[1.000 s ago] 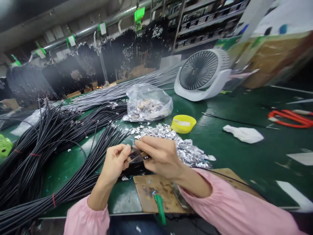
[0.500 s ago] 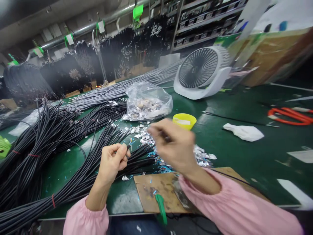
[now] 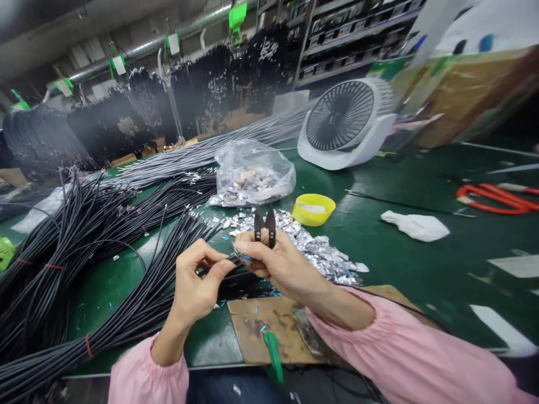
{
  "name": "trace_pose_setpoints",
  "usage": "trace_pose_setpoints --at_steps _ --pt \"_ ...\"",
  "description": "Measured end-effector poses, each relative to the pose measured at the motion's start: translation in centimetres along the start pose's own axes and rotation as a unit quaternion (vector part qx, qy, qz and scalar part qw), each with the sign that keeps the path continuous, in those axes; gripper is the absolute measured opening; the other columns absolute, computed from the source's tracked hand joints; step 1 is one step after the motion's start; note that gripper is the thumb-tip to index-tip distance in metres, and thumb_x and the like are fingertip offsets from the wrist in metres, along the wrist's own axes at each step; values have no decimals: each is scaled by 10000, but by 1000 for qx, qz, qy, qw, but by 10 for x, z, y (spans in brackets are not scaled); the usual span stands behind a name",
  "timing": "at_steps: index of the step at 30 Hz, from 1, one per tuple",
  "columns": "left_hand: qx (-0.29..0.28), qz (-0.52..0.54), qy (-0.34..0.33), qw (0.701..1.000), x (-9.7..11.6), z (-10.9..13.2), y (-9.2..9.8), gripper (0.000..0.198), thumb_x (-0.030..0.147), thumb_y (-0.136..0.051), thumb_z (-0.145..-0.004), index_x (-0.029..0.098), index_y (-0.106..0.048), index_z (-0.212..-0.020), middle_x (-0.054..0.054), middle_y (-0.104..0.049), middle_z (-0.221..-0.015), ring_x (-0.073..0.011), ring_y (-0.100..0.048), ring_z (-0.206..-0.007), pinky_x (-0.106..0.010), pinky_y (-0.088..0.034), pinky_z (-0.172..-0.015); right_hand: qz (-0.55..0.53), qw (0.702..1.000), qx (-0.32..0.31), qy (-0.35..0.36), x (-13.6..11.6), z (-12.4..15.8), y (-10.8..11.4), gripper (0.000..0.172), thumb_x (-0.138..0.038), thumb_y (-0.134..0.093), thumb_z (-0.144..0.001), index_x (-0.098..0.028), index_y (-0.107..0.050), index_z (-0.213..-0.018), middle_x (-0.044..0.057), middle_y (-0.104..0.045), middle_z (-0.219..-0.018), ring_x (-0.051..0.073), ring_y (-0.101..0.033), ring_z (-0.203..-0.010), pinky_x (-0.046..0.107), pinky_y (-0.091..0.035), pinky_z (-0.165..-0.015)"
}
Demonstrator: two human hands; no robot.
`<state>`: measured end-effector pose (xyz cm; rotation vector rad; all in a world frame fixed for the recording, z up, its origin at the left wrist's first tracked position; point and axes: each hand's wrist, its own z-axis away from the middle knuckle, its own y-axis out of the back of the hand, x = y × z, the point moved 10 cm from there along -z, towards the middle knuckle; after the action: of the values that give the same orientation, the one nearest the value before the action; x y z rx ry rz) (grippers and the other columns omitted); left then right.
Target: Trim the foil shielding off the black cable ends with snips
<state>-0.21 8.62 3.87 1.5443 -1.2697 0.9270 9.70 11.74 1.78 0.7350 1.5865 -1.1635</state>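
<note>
My left hand [image 3: 200, 278] is closed in a pinch on a black cable, close to its stripped end. Thin coloured wires, blue among them, stick out of that cable end [image 3: 241, 256]. My right hand [image 3: 280, 264] meets it there, thumb and fingertips at the wires. Dark thread snips [image 3: 265, 227] are held in the same right hand, their two blades apart and pointing up and away. Just what the right fingertips pinch is too small to make out. Below and left of the hands lie bundled black cables [image 3: 138, 303] with red ties.
Foil scraps [image 3: 324, 255] are heaped behind my right hand, near a yellow bowl [image 3: 314, 209] and a clear bag [image 3: 256, 174] of scraps. A white fan [image 3: 345, 123] stands at the back. A brown board [image 3: 252, 331] with a green-handled tool [image 3: 274, 356] lies at the front edge.
My right hand has come left and down to the cable end. The snips, blurred inside the fist before, now show with their blades up. My left hand has turned slightly, still pinching the cable.
</note>
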Motion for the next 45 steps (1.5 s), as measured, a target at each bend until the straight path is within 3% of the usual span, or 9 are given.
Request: trace_pose_setpoints --at_steps 3,7,11,16,23,28,34,41,45 --pt "31 -44 -53 997 4 3 7 168 236 -666 -714 164 -580 -589 29 -485 -577 -89 -437 -537 -212 -327 -504 -50 995 82 21 -10 -1 22 376 -377 -715 -519 -173 -406 -454 -74 -347 -408 11 -230 -348 164 -117 -327" --pt "45 -34 -78 995 3 1 14 122 206 -666 -711 166 -600 -616 30 -503 -599 -86 -458 -556 -201 -346 -520 -17 971 193 143 -41 7 53 318 -386 -718 -567 -169 -491 -516 -51 -434 -469 21 -260 -366 176 -183 -332" --pt "55 -17 -42 997 -2 -1 18 94 215 -657 -711 159 -619 -646 33 -501 -604 -75 -456 -531 -187 -341 -490 179 949 147 214 -56 12 32 159 -304 -683 -637 -151 -651 -667 -8 -545 -545 90 -439 -477 216 -348 -427" --pt "53 -13 -32 998 1 1 16 137 220 -664 -703 148 -607 -602 38 -474 -582 -65 -437 -510 -176 -324 -470 292 917 82 261 -58 18 6 220 -280 -580 -727 -152 -606 -549 -18 -478 -471 85 -399 -448 219 -324 -415" --pt "37 0 -1 999 -7 2 11 164 242 -664 -714 143 -605 -599 39 -486 -564 -61 -430 -512 -173 -327 -483 296 910 94 275 -59 21 7 162 -223 -553 -700 -147 -587 -561 -34 -442 -462 68 -373 -421 205 -301 -388" --pt "47 21 29 998 -13 4 10 174 241 -634 -726 139 -584 -594 39 -478 -533 -65 -424 -497 -169 -321 -459 338 878 99 325 -65 29 -1 109 -123 -526 -668 -151 -581 -578 -56 -416 -450 50 -337 -400 193 -303 -390" --pt "49 25 42 998 -11 4 10 207 274 -641 -719 136 -567 -583 40 -470 -505 -62 -400 -463 -171 -320 -436 354 853 109 367 -71 35 -3 110 -95 -539 -710 -130 -630 -657 -1 -576 -561 64 -458 -456 185 -359 -418" --pt "43 22 46 998 -11 4 8 233 301 -645 -726 133 -566 -585 34 -482 -494 -60 -416 -450 -165 -324 -425 336 837 107 418 -77 43 -4 71 -113 -615 -735 -158 -630 -681 2 -607 -583 79 -516 -485 191 -414 -447" --pt "53 33 62 996 -14 4 10 294 379 -648 -723 136 -552 -588 36 -474 -479 -54 -404 -420 -165 -319 -405 357 811 65 460 -75 50 -15 104 -80 -608 -734 -180 -631 -713 12 -640 -644 93 -566 -540 200 -458 -502"
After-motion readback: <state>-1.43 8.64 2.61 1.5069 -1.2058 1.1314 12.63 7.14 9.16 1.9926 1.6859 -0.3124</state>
